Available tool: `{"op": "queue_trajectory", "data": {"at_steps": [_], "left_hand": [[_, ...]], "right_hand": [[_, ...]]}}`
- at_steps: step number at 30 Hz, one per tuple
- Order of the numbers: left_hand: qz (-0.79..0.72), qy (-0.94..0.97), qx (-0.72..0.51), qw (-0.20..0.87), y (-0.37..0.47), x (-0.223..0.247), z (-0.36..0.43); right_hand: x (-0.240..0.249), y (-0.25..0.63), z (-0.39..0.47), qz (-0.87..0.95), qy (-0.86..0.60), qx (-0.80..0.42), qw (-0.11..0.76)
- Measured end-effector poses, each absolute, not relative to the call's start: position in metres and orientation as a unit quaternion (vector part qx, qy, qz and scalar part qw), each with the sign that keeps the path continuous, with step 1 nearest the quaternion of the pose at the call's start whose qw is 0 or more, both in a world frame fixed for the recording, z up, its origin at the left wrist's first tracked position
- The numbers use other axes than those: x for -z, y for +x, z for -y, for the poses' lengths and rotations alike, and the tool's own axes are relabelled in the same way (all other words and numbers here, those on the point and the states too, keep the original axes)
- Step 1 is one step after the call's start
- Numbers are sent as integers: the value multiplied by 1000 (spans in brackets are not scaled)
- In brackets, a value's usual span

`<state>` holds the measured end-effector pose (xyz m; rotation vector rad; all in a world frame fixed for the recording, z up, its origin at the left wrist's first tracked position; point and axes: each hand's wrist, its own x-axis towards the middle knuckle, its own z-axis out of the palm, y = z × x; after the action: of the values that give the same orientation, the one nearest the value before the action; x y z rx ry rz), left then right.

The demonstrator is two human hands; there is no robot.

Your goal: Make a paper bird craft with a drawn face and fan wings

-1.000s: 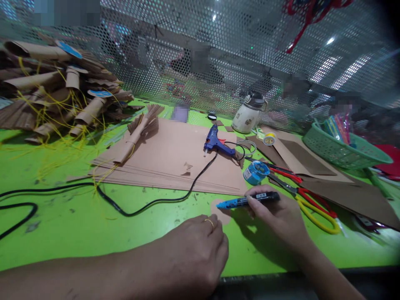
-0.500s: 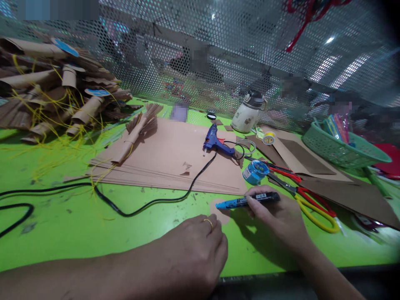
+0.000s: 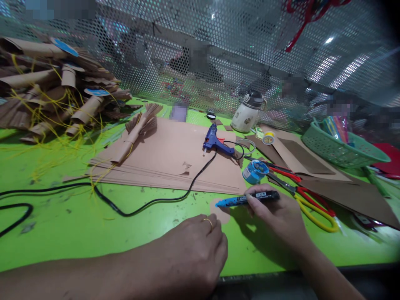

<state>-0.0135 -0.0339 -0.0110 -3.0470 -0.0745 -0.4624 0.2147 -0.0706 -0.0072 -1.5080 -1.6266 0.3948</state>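
Note:
My right hand [image 3: 275, 216] holds a blue-tipped black marker [image 3: 237, 201] between thumb and fingers. The marker's tip meets a small rounded piece of brown paper [image 3: 223, 215] lying on the green table. My left hand [image 3: 200, 246], a ring on one finger, rests at the near left edge of that piece with its fingers curled together; its fingertips are hidden, and what they grip cannot be made out. Beyond my hands, a blue glue gun [image 3: 215, 143] lies on a stack of brown paper sheets [image 3: 168, 139]. An open blue jar [image 3: 255, 171] stands beside the stack.
Rolled paper figures with yellow strings [image 3: 87, 110] are heaped at the left. A black cord [image 3: 153, 203] crosses the green table [image 3: 125, 233]. Scissors [image 3: 315, 212], brown card, a flask [image 3: 248, 112] and a green basket [image 3: 343, 146] are at the right. Perforated metal screening stands behind.
The marker's tip has shifted very slightly on the small paper piece. Both hands keep nearly the same position.

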Motion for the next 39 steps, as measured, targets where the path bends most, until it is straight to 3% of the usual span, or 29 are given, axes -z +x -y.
{"op": "queue_trajectory", "data": {"at_steps": [25,39], "left_hand": [[32,-987,157,20,-14,9,35],[40,-986,158,19,-14,9,36]], "right_hand": [[4,213,71,662,-598,-159,423],[5,210,75,551,-634,-197,506]]}}
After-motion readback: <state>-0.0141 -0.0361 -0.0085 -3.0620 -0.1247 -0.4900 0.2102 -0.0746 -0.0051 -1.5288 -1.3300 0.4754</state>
